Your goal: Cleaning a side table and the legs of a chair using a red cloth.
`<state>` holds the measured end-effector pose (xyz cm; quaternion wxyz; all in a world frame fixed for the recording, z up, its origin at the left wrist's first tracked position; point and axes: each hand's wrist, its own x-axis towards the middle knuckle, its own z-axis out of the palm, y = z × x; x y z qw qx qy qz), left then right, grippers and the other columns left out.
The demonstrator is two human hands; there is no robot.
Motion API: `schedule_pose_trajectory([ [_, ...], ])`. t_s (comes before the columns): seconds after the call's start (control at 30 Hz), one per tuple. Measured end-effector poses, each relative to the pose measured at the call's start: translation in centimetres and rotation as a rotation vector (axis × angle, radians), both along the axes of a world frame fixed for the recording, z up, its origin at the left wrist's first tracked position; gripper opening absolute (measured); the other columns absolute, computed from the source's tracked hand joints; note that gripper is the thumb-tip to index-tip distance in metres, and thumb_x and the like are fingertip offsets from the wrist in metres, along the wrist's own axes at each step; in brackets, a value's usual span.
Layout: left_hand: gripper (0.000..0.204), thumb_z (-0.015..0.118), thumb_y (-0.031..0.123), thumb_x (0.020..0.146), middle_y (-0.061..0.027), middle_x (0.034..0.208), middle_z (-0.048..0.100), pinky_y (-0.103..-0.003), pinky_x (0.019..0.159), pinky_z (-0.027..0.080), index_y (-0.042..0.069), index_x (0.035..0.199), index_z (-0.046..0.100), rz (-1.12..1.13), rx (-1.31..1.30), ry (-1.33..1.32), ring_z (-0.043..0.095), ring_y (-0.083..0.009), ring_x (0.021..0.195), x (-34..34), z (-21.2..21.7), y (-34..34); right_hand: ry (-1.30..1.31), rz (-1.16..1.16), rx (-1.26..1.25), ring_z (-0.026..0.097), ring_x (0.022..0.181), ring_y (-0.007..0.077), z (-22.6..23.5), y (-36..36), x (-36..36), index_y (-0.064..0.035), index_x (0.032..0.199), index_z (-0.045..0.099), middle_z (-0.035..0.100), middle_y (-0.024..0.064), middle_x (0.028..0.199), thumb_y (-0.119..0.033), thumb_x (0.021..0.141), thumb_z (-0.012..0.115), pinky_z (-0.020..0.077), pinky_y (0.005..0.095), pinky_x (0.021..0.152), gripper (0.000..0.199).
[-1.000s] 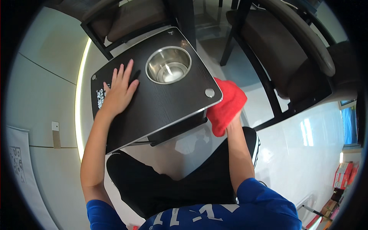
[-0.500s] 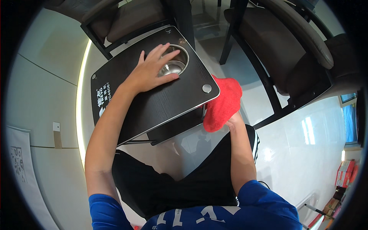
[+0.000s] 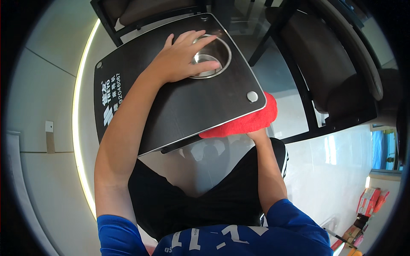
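Observation:
A small dark wood-grain table (image 3: 183,104) with a pale metal edge stands tilted in front of me. Near its far right side a round stainless-steel cup holder (image 3: 221,50) is set into the top. My left hand (image 3: 181,57) rests there with fingers spread, the thumb dipping into the cup and the other fingers reaching over its rim. Below the near right corner, a red cloth (image 3: 247,123) lies against the table's edge and underside. My right hand (image 3: 258,134) is holding it from beneath; the cloth and tabletop hide most of the fingers.
Dark padded chairs stand beyond the table, one chair (image 3: 316,55) at the right and another chair (image 3: 158,10) at the far side. A light strip (image 3: 77,123) runs along the left wall. Red boxes (image 3: 368,201) sit at the lower right.
The table appears farther right and up in view, with my left hand still at the cup holder. The red cloth has slid left under the near edge, and more of it is hidden.

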<state>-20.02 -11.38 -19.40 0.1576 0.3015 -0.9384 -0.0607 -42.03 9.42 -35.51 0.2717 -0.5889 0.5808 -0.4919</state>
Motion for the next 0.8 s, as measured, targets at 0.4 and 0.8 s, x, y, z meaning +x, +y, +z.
schedule_pose_trajectory([
  [0.4, 0.067, 0.053, 0.063, 0.089, -0.0148, 0.150, 0.040, -0.063, 0.113, 0.020, 0.022, 0.142, 0.049, 0.006, -0.045, 0.094, 0.034, -0.0317, 0.141, 0.5, -0.9, 0.1, 0.071, -0.312, -0.257, 0.063, 0.101, 0.0289, -1.1, -2.8, 4.3, -0.0001, 0.111, 0.063, 0.066, 0.0121, 0.107, -0.004, 0.082, 0.069, 0.0481, 0.0394, 0.089, 0.030],
  [0.8, 0.069, 0.052, 0.061, 0.090, -0.0121, 0.152, 0.038, -0.061, 0.115, 0.020, 0.019, 0.144, 0.046, 0.051, -0.040, 0.072, 0.031, -0.0273, 0.143, 0.4, -1.7, -0.3, 0.038, -0.334, -0.221, 0.062, 0.102, 0.0258, -6.0, -1.6, 8.1, 0.0006, 0.114, 0.061, 0.065, 0.0109, 0.109, -0.012, 0.086, 0.068, 0.0474, 0.0384, 0.092, 0.031],
])
